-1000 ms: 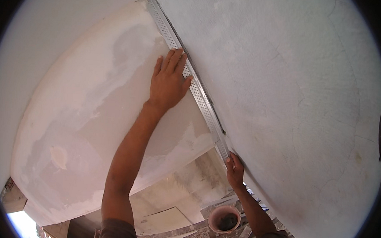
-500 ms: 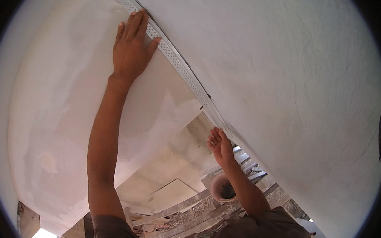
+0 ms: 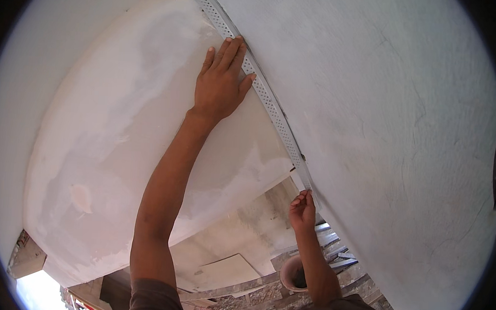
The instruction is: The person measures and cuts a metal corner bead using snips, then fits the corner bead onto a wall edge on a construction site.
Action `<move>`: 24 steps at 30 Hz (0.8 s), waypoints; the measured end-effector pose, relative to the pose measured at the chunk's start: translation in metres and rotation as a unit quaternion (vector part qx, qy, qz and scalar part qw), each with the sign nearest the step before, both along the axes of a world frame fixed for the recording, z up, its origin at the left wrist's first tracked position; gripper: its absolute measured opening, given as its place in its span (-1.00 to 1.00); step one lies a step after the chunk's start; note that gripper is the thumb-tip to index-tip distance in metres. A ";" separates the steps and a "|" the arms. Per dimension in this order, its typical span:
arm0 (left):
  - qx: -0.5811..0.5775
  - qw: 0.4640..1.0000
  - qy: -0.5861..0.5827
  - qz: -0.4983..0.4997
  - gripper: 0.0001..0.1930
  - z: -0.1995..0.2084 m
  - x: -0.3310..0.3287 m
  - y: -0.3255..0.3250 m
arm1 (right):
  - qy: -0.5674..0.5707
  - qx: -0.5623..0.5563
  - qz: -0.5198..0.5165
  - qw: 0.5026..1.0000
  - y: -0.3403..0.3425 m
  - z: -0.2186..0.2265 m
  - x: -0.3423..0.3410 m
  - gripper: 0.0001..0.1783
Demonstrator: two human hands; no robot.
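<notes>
A long white perforated corner bead (image 3: 272, 107) runs diagonally along the edge where a patchy pinkish-white panel (image 3: 118, 176) meets a smooth greyish-white surface (image 3: 383, 134). My left hand (image 3: 217, 91) lies against the panel with its fingers spread. Its fingertips and thumb press on the bead's holes near the upper part. Lower down, my right hand (image 3: 303, 211) pinches the near end of the same bead between thumb and fingers. Between the two hands the strip bows slightly.
Below stands a round bucket (image 3: 293, 272) with dark contents. Beside it lie metal strips (image 3: 340, 263), with planks and rubble around. A pale flat board (image 3: 228, 271) sits low in the middle. Bright daylight (image 3: 41, 293) shows at the lower left.
The view has shifted, so both hands and the bead appear farther right and lower. My right hand's fingers have closed on the bead's near end, which now bends more. My left hand still presses it.
</notes>
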State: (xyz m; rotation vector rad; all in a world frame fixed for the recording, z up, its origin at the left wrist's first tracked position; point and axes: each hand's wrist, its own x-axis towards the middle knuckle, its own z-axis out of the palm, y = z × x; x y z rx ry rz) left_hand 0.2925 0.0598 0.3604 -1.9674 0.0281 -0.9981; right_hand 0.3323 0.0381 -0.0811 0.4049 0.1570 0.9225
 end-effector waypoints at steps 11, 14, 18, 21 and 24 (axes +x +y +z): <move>-0.025 0.999 0.009 0.046 -0.37 0.008 0.005 0.005 | -0.023 -0.010 0.003 1.000 0.001 -0.001 0.006 -0.88; -0.016 0.998 -0.019 0.051 -0.37 0.013 0.004 0.007 | -0.020 -0.021 0.008 1.000 0.001 0.002 0.003 -0.88; 0.018 0.997 -0.048 0.062 -0.35 0.026 0.003 0.012 | -0.029 -0.026 0.006 0.999 -0.001 0.003 0.001 -0.87; 0.023 0.997 -0.047 0.059 -0.35 0.029 0.003 0.014 | -0.034 -0.032 0.005 0.999 -0.004 0.004 0.001 -0.87; 0.029 0.997 -0.050 0.060 -0.35 0.028 0.003 0.017 | -0.024 -0.050 0.014 0.998 -0.007 0.008 0.000 -0.86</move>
